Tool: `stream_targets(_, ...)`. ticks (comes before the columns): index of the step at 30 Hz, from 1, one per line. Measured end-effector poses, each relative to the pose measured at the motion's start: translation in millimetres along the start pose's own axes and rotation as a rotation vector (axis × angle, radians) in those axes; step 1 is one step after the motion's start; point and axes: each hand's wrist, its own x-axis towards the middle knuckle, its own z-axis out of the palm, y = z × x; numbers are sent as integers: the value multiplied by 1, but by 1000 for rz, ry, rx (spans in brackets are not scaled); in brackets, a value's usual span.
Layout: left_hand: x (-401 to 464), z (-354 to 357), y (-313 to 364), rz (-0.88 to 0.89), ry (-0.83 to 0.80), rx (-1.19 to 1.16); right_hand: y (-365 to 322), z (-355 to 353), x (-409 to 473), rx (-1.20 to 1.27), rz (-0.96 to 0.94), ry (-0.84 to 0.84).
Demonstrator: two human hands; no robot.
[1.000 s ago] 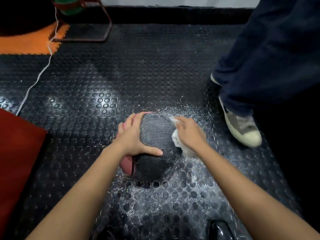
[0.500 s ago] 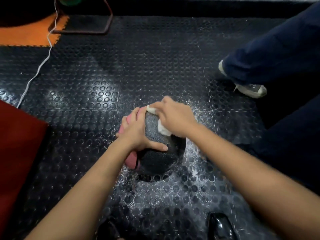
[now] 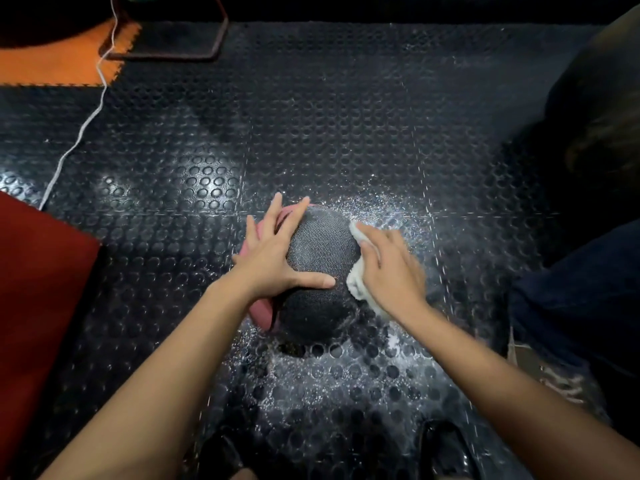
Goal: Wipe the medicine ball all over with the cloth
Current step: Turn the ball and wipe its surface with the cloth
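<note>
Floor [image 3: 346,116] — black studded rubber, wet around medicine ball [image 3: 320,258].

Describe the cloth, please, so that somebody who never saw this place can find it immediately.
Start at the black studded floor and find the dark medicine ball in its middle. The cloth is the white crumpled rag pressed on the ball's right side under the right hand. Nothing else near the ball is white and soft.

Studded black floor mat [image 3: 346,109] – white cord [image 3: 80,133], orange tile [image 3: 52,65], red mat [image 3: 34,289] at left
</note>
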Motion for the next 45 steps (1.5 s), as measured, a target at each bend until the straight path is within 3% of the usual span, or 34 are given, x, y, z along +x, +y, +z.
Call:
stream_targets(2, -3, -1, -4, 45, -37, 56, 2, 3, 18, 18, -33, -25)
stream_targets(5, 0, 0, -2, 64, -60, 189, 17, -2, 52, 217, 128, -204)
stream_targets(7, 5, 0, -2, 70, -19, 208, 13, -4, 53, 208, 160, -194)
stream_targets(10, 11, -3, -9, 61, 20, 125, -15, -1, 20, -66, -132, 24)
stream_targets(12, 11, -2, -12, 29, 51, 71, -21, 1, -4, -126, -287, 79)
stream_targets(13, 9, 0, -12, 13, 68, 47, -17, 1, -5, -96, -252, 83)
stream_targets(17, 5, 6, -3, -48, 118, 3, 9, 4, 30, 202, 190, -33)
stream_targets(21, 3, 12, 9, 79, 70, 163, 18, 0, 60, 238, 191, -159)
stream_targets(24, 9, 7, 11, 72, 11, 256, 19, -3, 78, 218, 204, -175)
stream_targets(26, 12, 2, 10, 53, 36, 245, 6, -1, 71, 101, 129, -51)
stream_targets(29, 12, 1, 5, 33, 75, 184, -16, 6, 27, -119, -245, 164)
stream_targets(31, 9, 2, 6, 23, 83, 171, -10, 9, 14, -96, -338, 193)
stream_targets(34, 7, 5, 9, 14, 86, 172, 27, 21, 33, 288, 145, 87)
stream_targets(36, 9, 5, 11, 14, 91, 167, 32, 25, 34, 315, 307, 80)
stream_targets(42, 14, 4, 10, -7, 106, 98, -7, 22, -1, -33, -277, 287)
stream_targets(43, 14, 3, 8, -1, 102, 91, -3, 24, 1, -4, -233, 285)
stream_targets(45, 15, -1, 4, 13, 81, 102, 10, 29, 12, 184, 56, 223)
